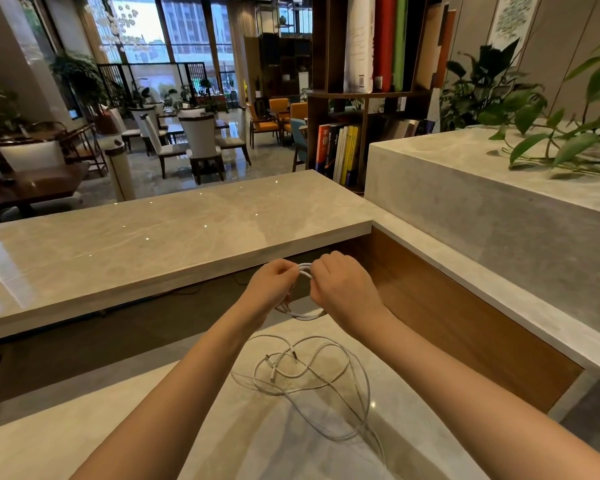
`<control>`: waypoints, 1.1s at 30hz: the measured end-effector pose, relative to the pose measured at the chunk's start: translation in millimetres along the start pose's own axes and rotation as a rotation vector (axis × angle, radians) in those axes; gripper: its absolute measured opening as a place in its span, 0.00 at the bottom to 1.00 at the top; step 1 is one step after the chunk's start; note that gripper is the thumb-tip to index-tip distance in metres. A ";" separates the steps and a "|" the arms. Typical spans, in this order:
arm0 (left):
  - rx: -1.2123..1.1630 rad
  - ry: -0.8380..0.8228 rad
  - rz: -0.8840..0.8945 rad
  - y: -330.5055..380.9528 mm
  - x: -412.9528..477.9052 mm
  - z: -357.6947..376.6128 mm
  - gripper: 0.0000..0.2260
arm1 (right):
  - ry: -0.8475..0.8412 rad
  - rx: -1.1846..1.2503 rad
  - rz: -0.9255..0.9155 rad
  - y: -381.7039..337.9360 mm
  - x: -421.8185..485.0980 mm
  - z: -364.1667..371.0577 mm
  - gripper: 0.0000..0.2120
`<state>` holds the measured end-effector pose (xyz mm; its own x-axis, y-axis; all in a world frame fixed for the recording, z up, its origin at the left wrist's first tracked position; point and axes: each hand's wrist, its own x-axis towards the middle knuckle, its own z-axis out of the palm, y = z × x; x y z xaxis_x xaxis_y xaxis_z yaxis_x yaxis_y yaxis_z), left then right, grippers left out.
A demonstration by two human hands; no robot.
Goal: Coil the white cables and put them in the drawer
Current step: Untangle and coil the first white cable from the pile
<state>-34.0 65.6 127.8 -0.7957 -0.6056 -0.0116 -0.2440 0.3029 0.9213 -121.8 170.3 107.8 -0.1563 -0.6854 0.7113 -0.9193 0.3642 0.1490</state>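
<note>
Head view: both hands are raised over the lower desk top (118,427), meeting just in front of the upper stone counter (153,244).

Left hand (272,284): fingers curled, pinching the top of a coiled white cable (305,316).

Right hand (340,289): also curled, thumb and fingers clamped on the same coil, right beside the left fingertips. The hands nearly touch at the pinch point.

The coil hangs below the hands as a small loop of several turns, clear of the desk, with its lower arc showing between the wrists. Its left side is hidden behind the left palm, and I cannot tell where its ends are.

Loose white cables (312,375) lie tangled on the lower desk top, between the forearms and nearer the camera than the hands, apart from the held coil. A few connector ends show in the tangle. Strands trail right toward the near edge.

A wood panel (465,323) runs along the right side of the desk.
</note>
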 end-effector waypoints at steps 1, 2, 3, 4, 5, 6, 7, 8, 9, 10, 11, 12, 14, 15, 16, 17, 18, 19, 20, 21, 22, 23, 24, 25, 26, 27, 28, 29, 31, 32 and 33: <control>0.102 0.045 0.056 -2.4 1.0 2.3 0.09 | -0.035 0.050 0.082 -3.6 0.9 -2.4 0.07; 0.196 0.072 0.119 -5.6 2.4 4.2 0.10 | -0.090 0.126 0.184 -6.6 2.6 -5.8 0.06; 0.261 0.081 0.172 -8.8 2.9 5.8 0.11 | -0.166 0.230 0.285 -7.5 4.8 -8.5 0.05; 0.294 0.076 0.207 -11.8 2.6 7.2 0.12 | -0.247 0.364 0.383 -7.9 6.3 -10.5 0.05; 0.298 0.063 0.225 -14.6 1.8 7.4 0.12 | -0.298 0.481 0.456 -7.8 7.4 -12.0 0.06; 0.283 0.044 0.233 -16.3 0.4 6.7 0.12 | -0.335 0.582 0.518 -7.2 8.1 -12.4 0.06; 0.258 0.017 0.237 -17.7 -1.0 4.7 0.11 | -0.362 0.672 0.570 -5.7 9.0 -12.6 0.06; 0.221 -0.015 0.236 -18.8 -2.6 1.8 0.11 | -0.391 0.751 0.616 -3.2 9.6 -12.3 0.06; 0.162 -0.053 0.217 -19.8 -3.5 -1.8 0.11 | -0.417 0.840 0.666 0.2 10.4 -13.0 0.06; 0.066 -0.103 0.177 -20.5 -3.7 -6.4 0.12 | -0.442 0.931 0.714 3.6 10.9 -13.8 0.06; -0.071 -0.166 0.122 -20.3 -3.7 -12.1 0.12 | -0.451 1.003 0.748 6.6 11.0 -14.7 0.06; -0.248 -0.244 0.061 -20.2 -3.1 -17.2 0.13 | -0.446 1.035 0.764 9.1 10.9 -16.1 0.06; -0.637 -0.381 -0.045 -19.5 -3.6 -23.0 0.14 | -0.411 1.030 0.795 12.8 11.0 -16.1 0.08; -0.793 -0.406 -0.079 -19.4 -4.0 -23.1 0.14 | -0.382 1.014 0.814 13.9 11.7 -15.3 0.10; -0.915 -0.414 -0.100 -18.9 -5.3 -20.8 0.14 | -0.352 0.995 0.828 14.4 12.3 -14.7 0.12; -1.006 -0.413 -0.114 -19.2 -6.1 -16.8 0.14 | -0.320 0.970 0.831 13.5 12.7 -15.1 0.12; -1.064 -0.408 -0.121 -19.5 -7.3 -11.6 0.15 | -0.292 0.936 0.821 11.3 12.5 -15.7 0.11; -1.078 -0.392 -0.123 -20.2 -7.9 -6.1 0.15 | -0.276 0.876 0.797 7.8 11.5 -16.4 0.10; -1.056 -0.369 -0.122 -21.1 -8.2 -1.2 0.16 | -0.275 0.795 0.752 2.7 9.9 -17.1 0.09; -1.014 -0.340 -0.119 -21.9 -8.4 2.4 0.16 | -0.286 0.715 0.694 -4.3 8.1 -18.0 0.08; -0.966 -0.313 -0.113 -23.2 -7.5 4.7 0.16 | -0.298 0.663 0.642 -11.6 6.6 -18.5 0.08; -0.910 -0.289 -0.104 -24.7 -6.7 6.1 0.17 | -0.302 0.647 0.614 -17.7 5.7 -18.8 0.07; -0.848 -0.269 -0.094 -26.5 -5.8 7.0 0.17 | -0.301 0.675 0.624 -20.5 5.9 -18.8 0.06; -0.787 -0.251 -0.081 -27.5 -5.8 7.4 0.18 | -0.300 0.742 0.668 -19.5 7.1 -18.6 0.06; -0.742 -0.238 -0.063 -27.8 -6.4 6.9 0.17 | -0.302 0.832 0.724 -16.6 8.7 -19.4 0.06; -0.717 -0.234 -0.041 -27.0 -7.6 5.9 0.17 | -0.298 0.925 0.773 -12.3 10.2 -20.2 0.06; -0.711 -0.248 -0.017 -25.0 -9.2 4.6 0.16 | -0.284 1.016 0.820 -7.8 10.7 -20.1 0.06; -0.716 -0.276 0.004 -22.2 -11.1 3.1 0.15 | -0.256 1.097 0.869 -4.0 10.5 -19.4 0.06; -0.711 -0.327 0.029 -16.2 -14.0 2.8 0.14 | -0.180 1.218 0.982 -3.1 9.1 -16.3 0.06; -0.655 -0.309 0.047 -14.5 -15.2 4.4 0.14 | -0.153 1.259 1.040 -5.3 8.2 -13.9 0.07; -0.549 -0.250 0.072 -14.8 -15.5 7.1 0.13 | -0.152 1.295 1.093 -8.5 7.5 -12.0 0.09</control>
<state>-22.0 75.7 111.6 -0.9218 -0.3865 0.0290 0.0846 -0.1276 0.9882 -110.9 169.6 120.1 -0.8285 -0.5598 0.0163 -0.0262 0.0097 -0.9996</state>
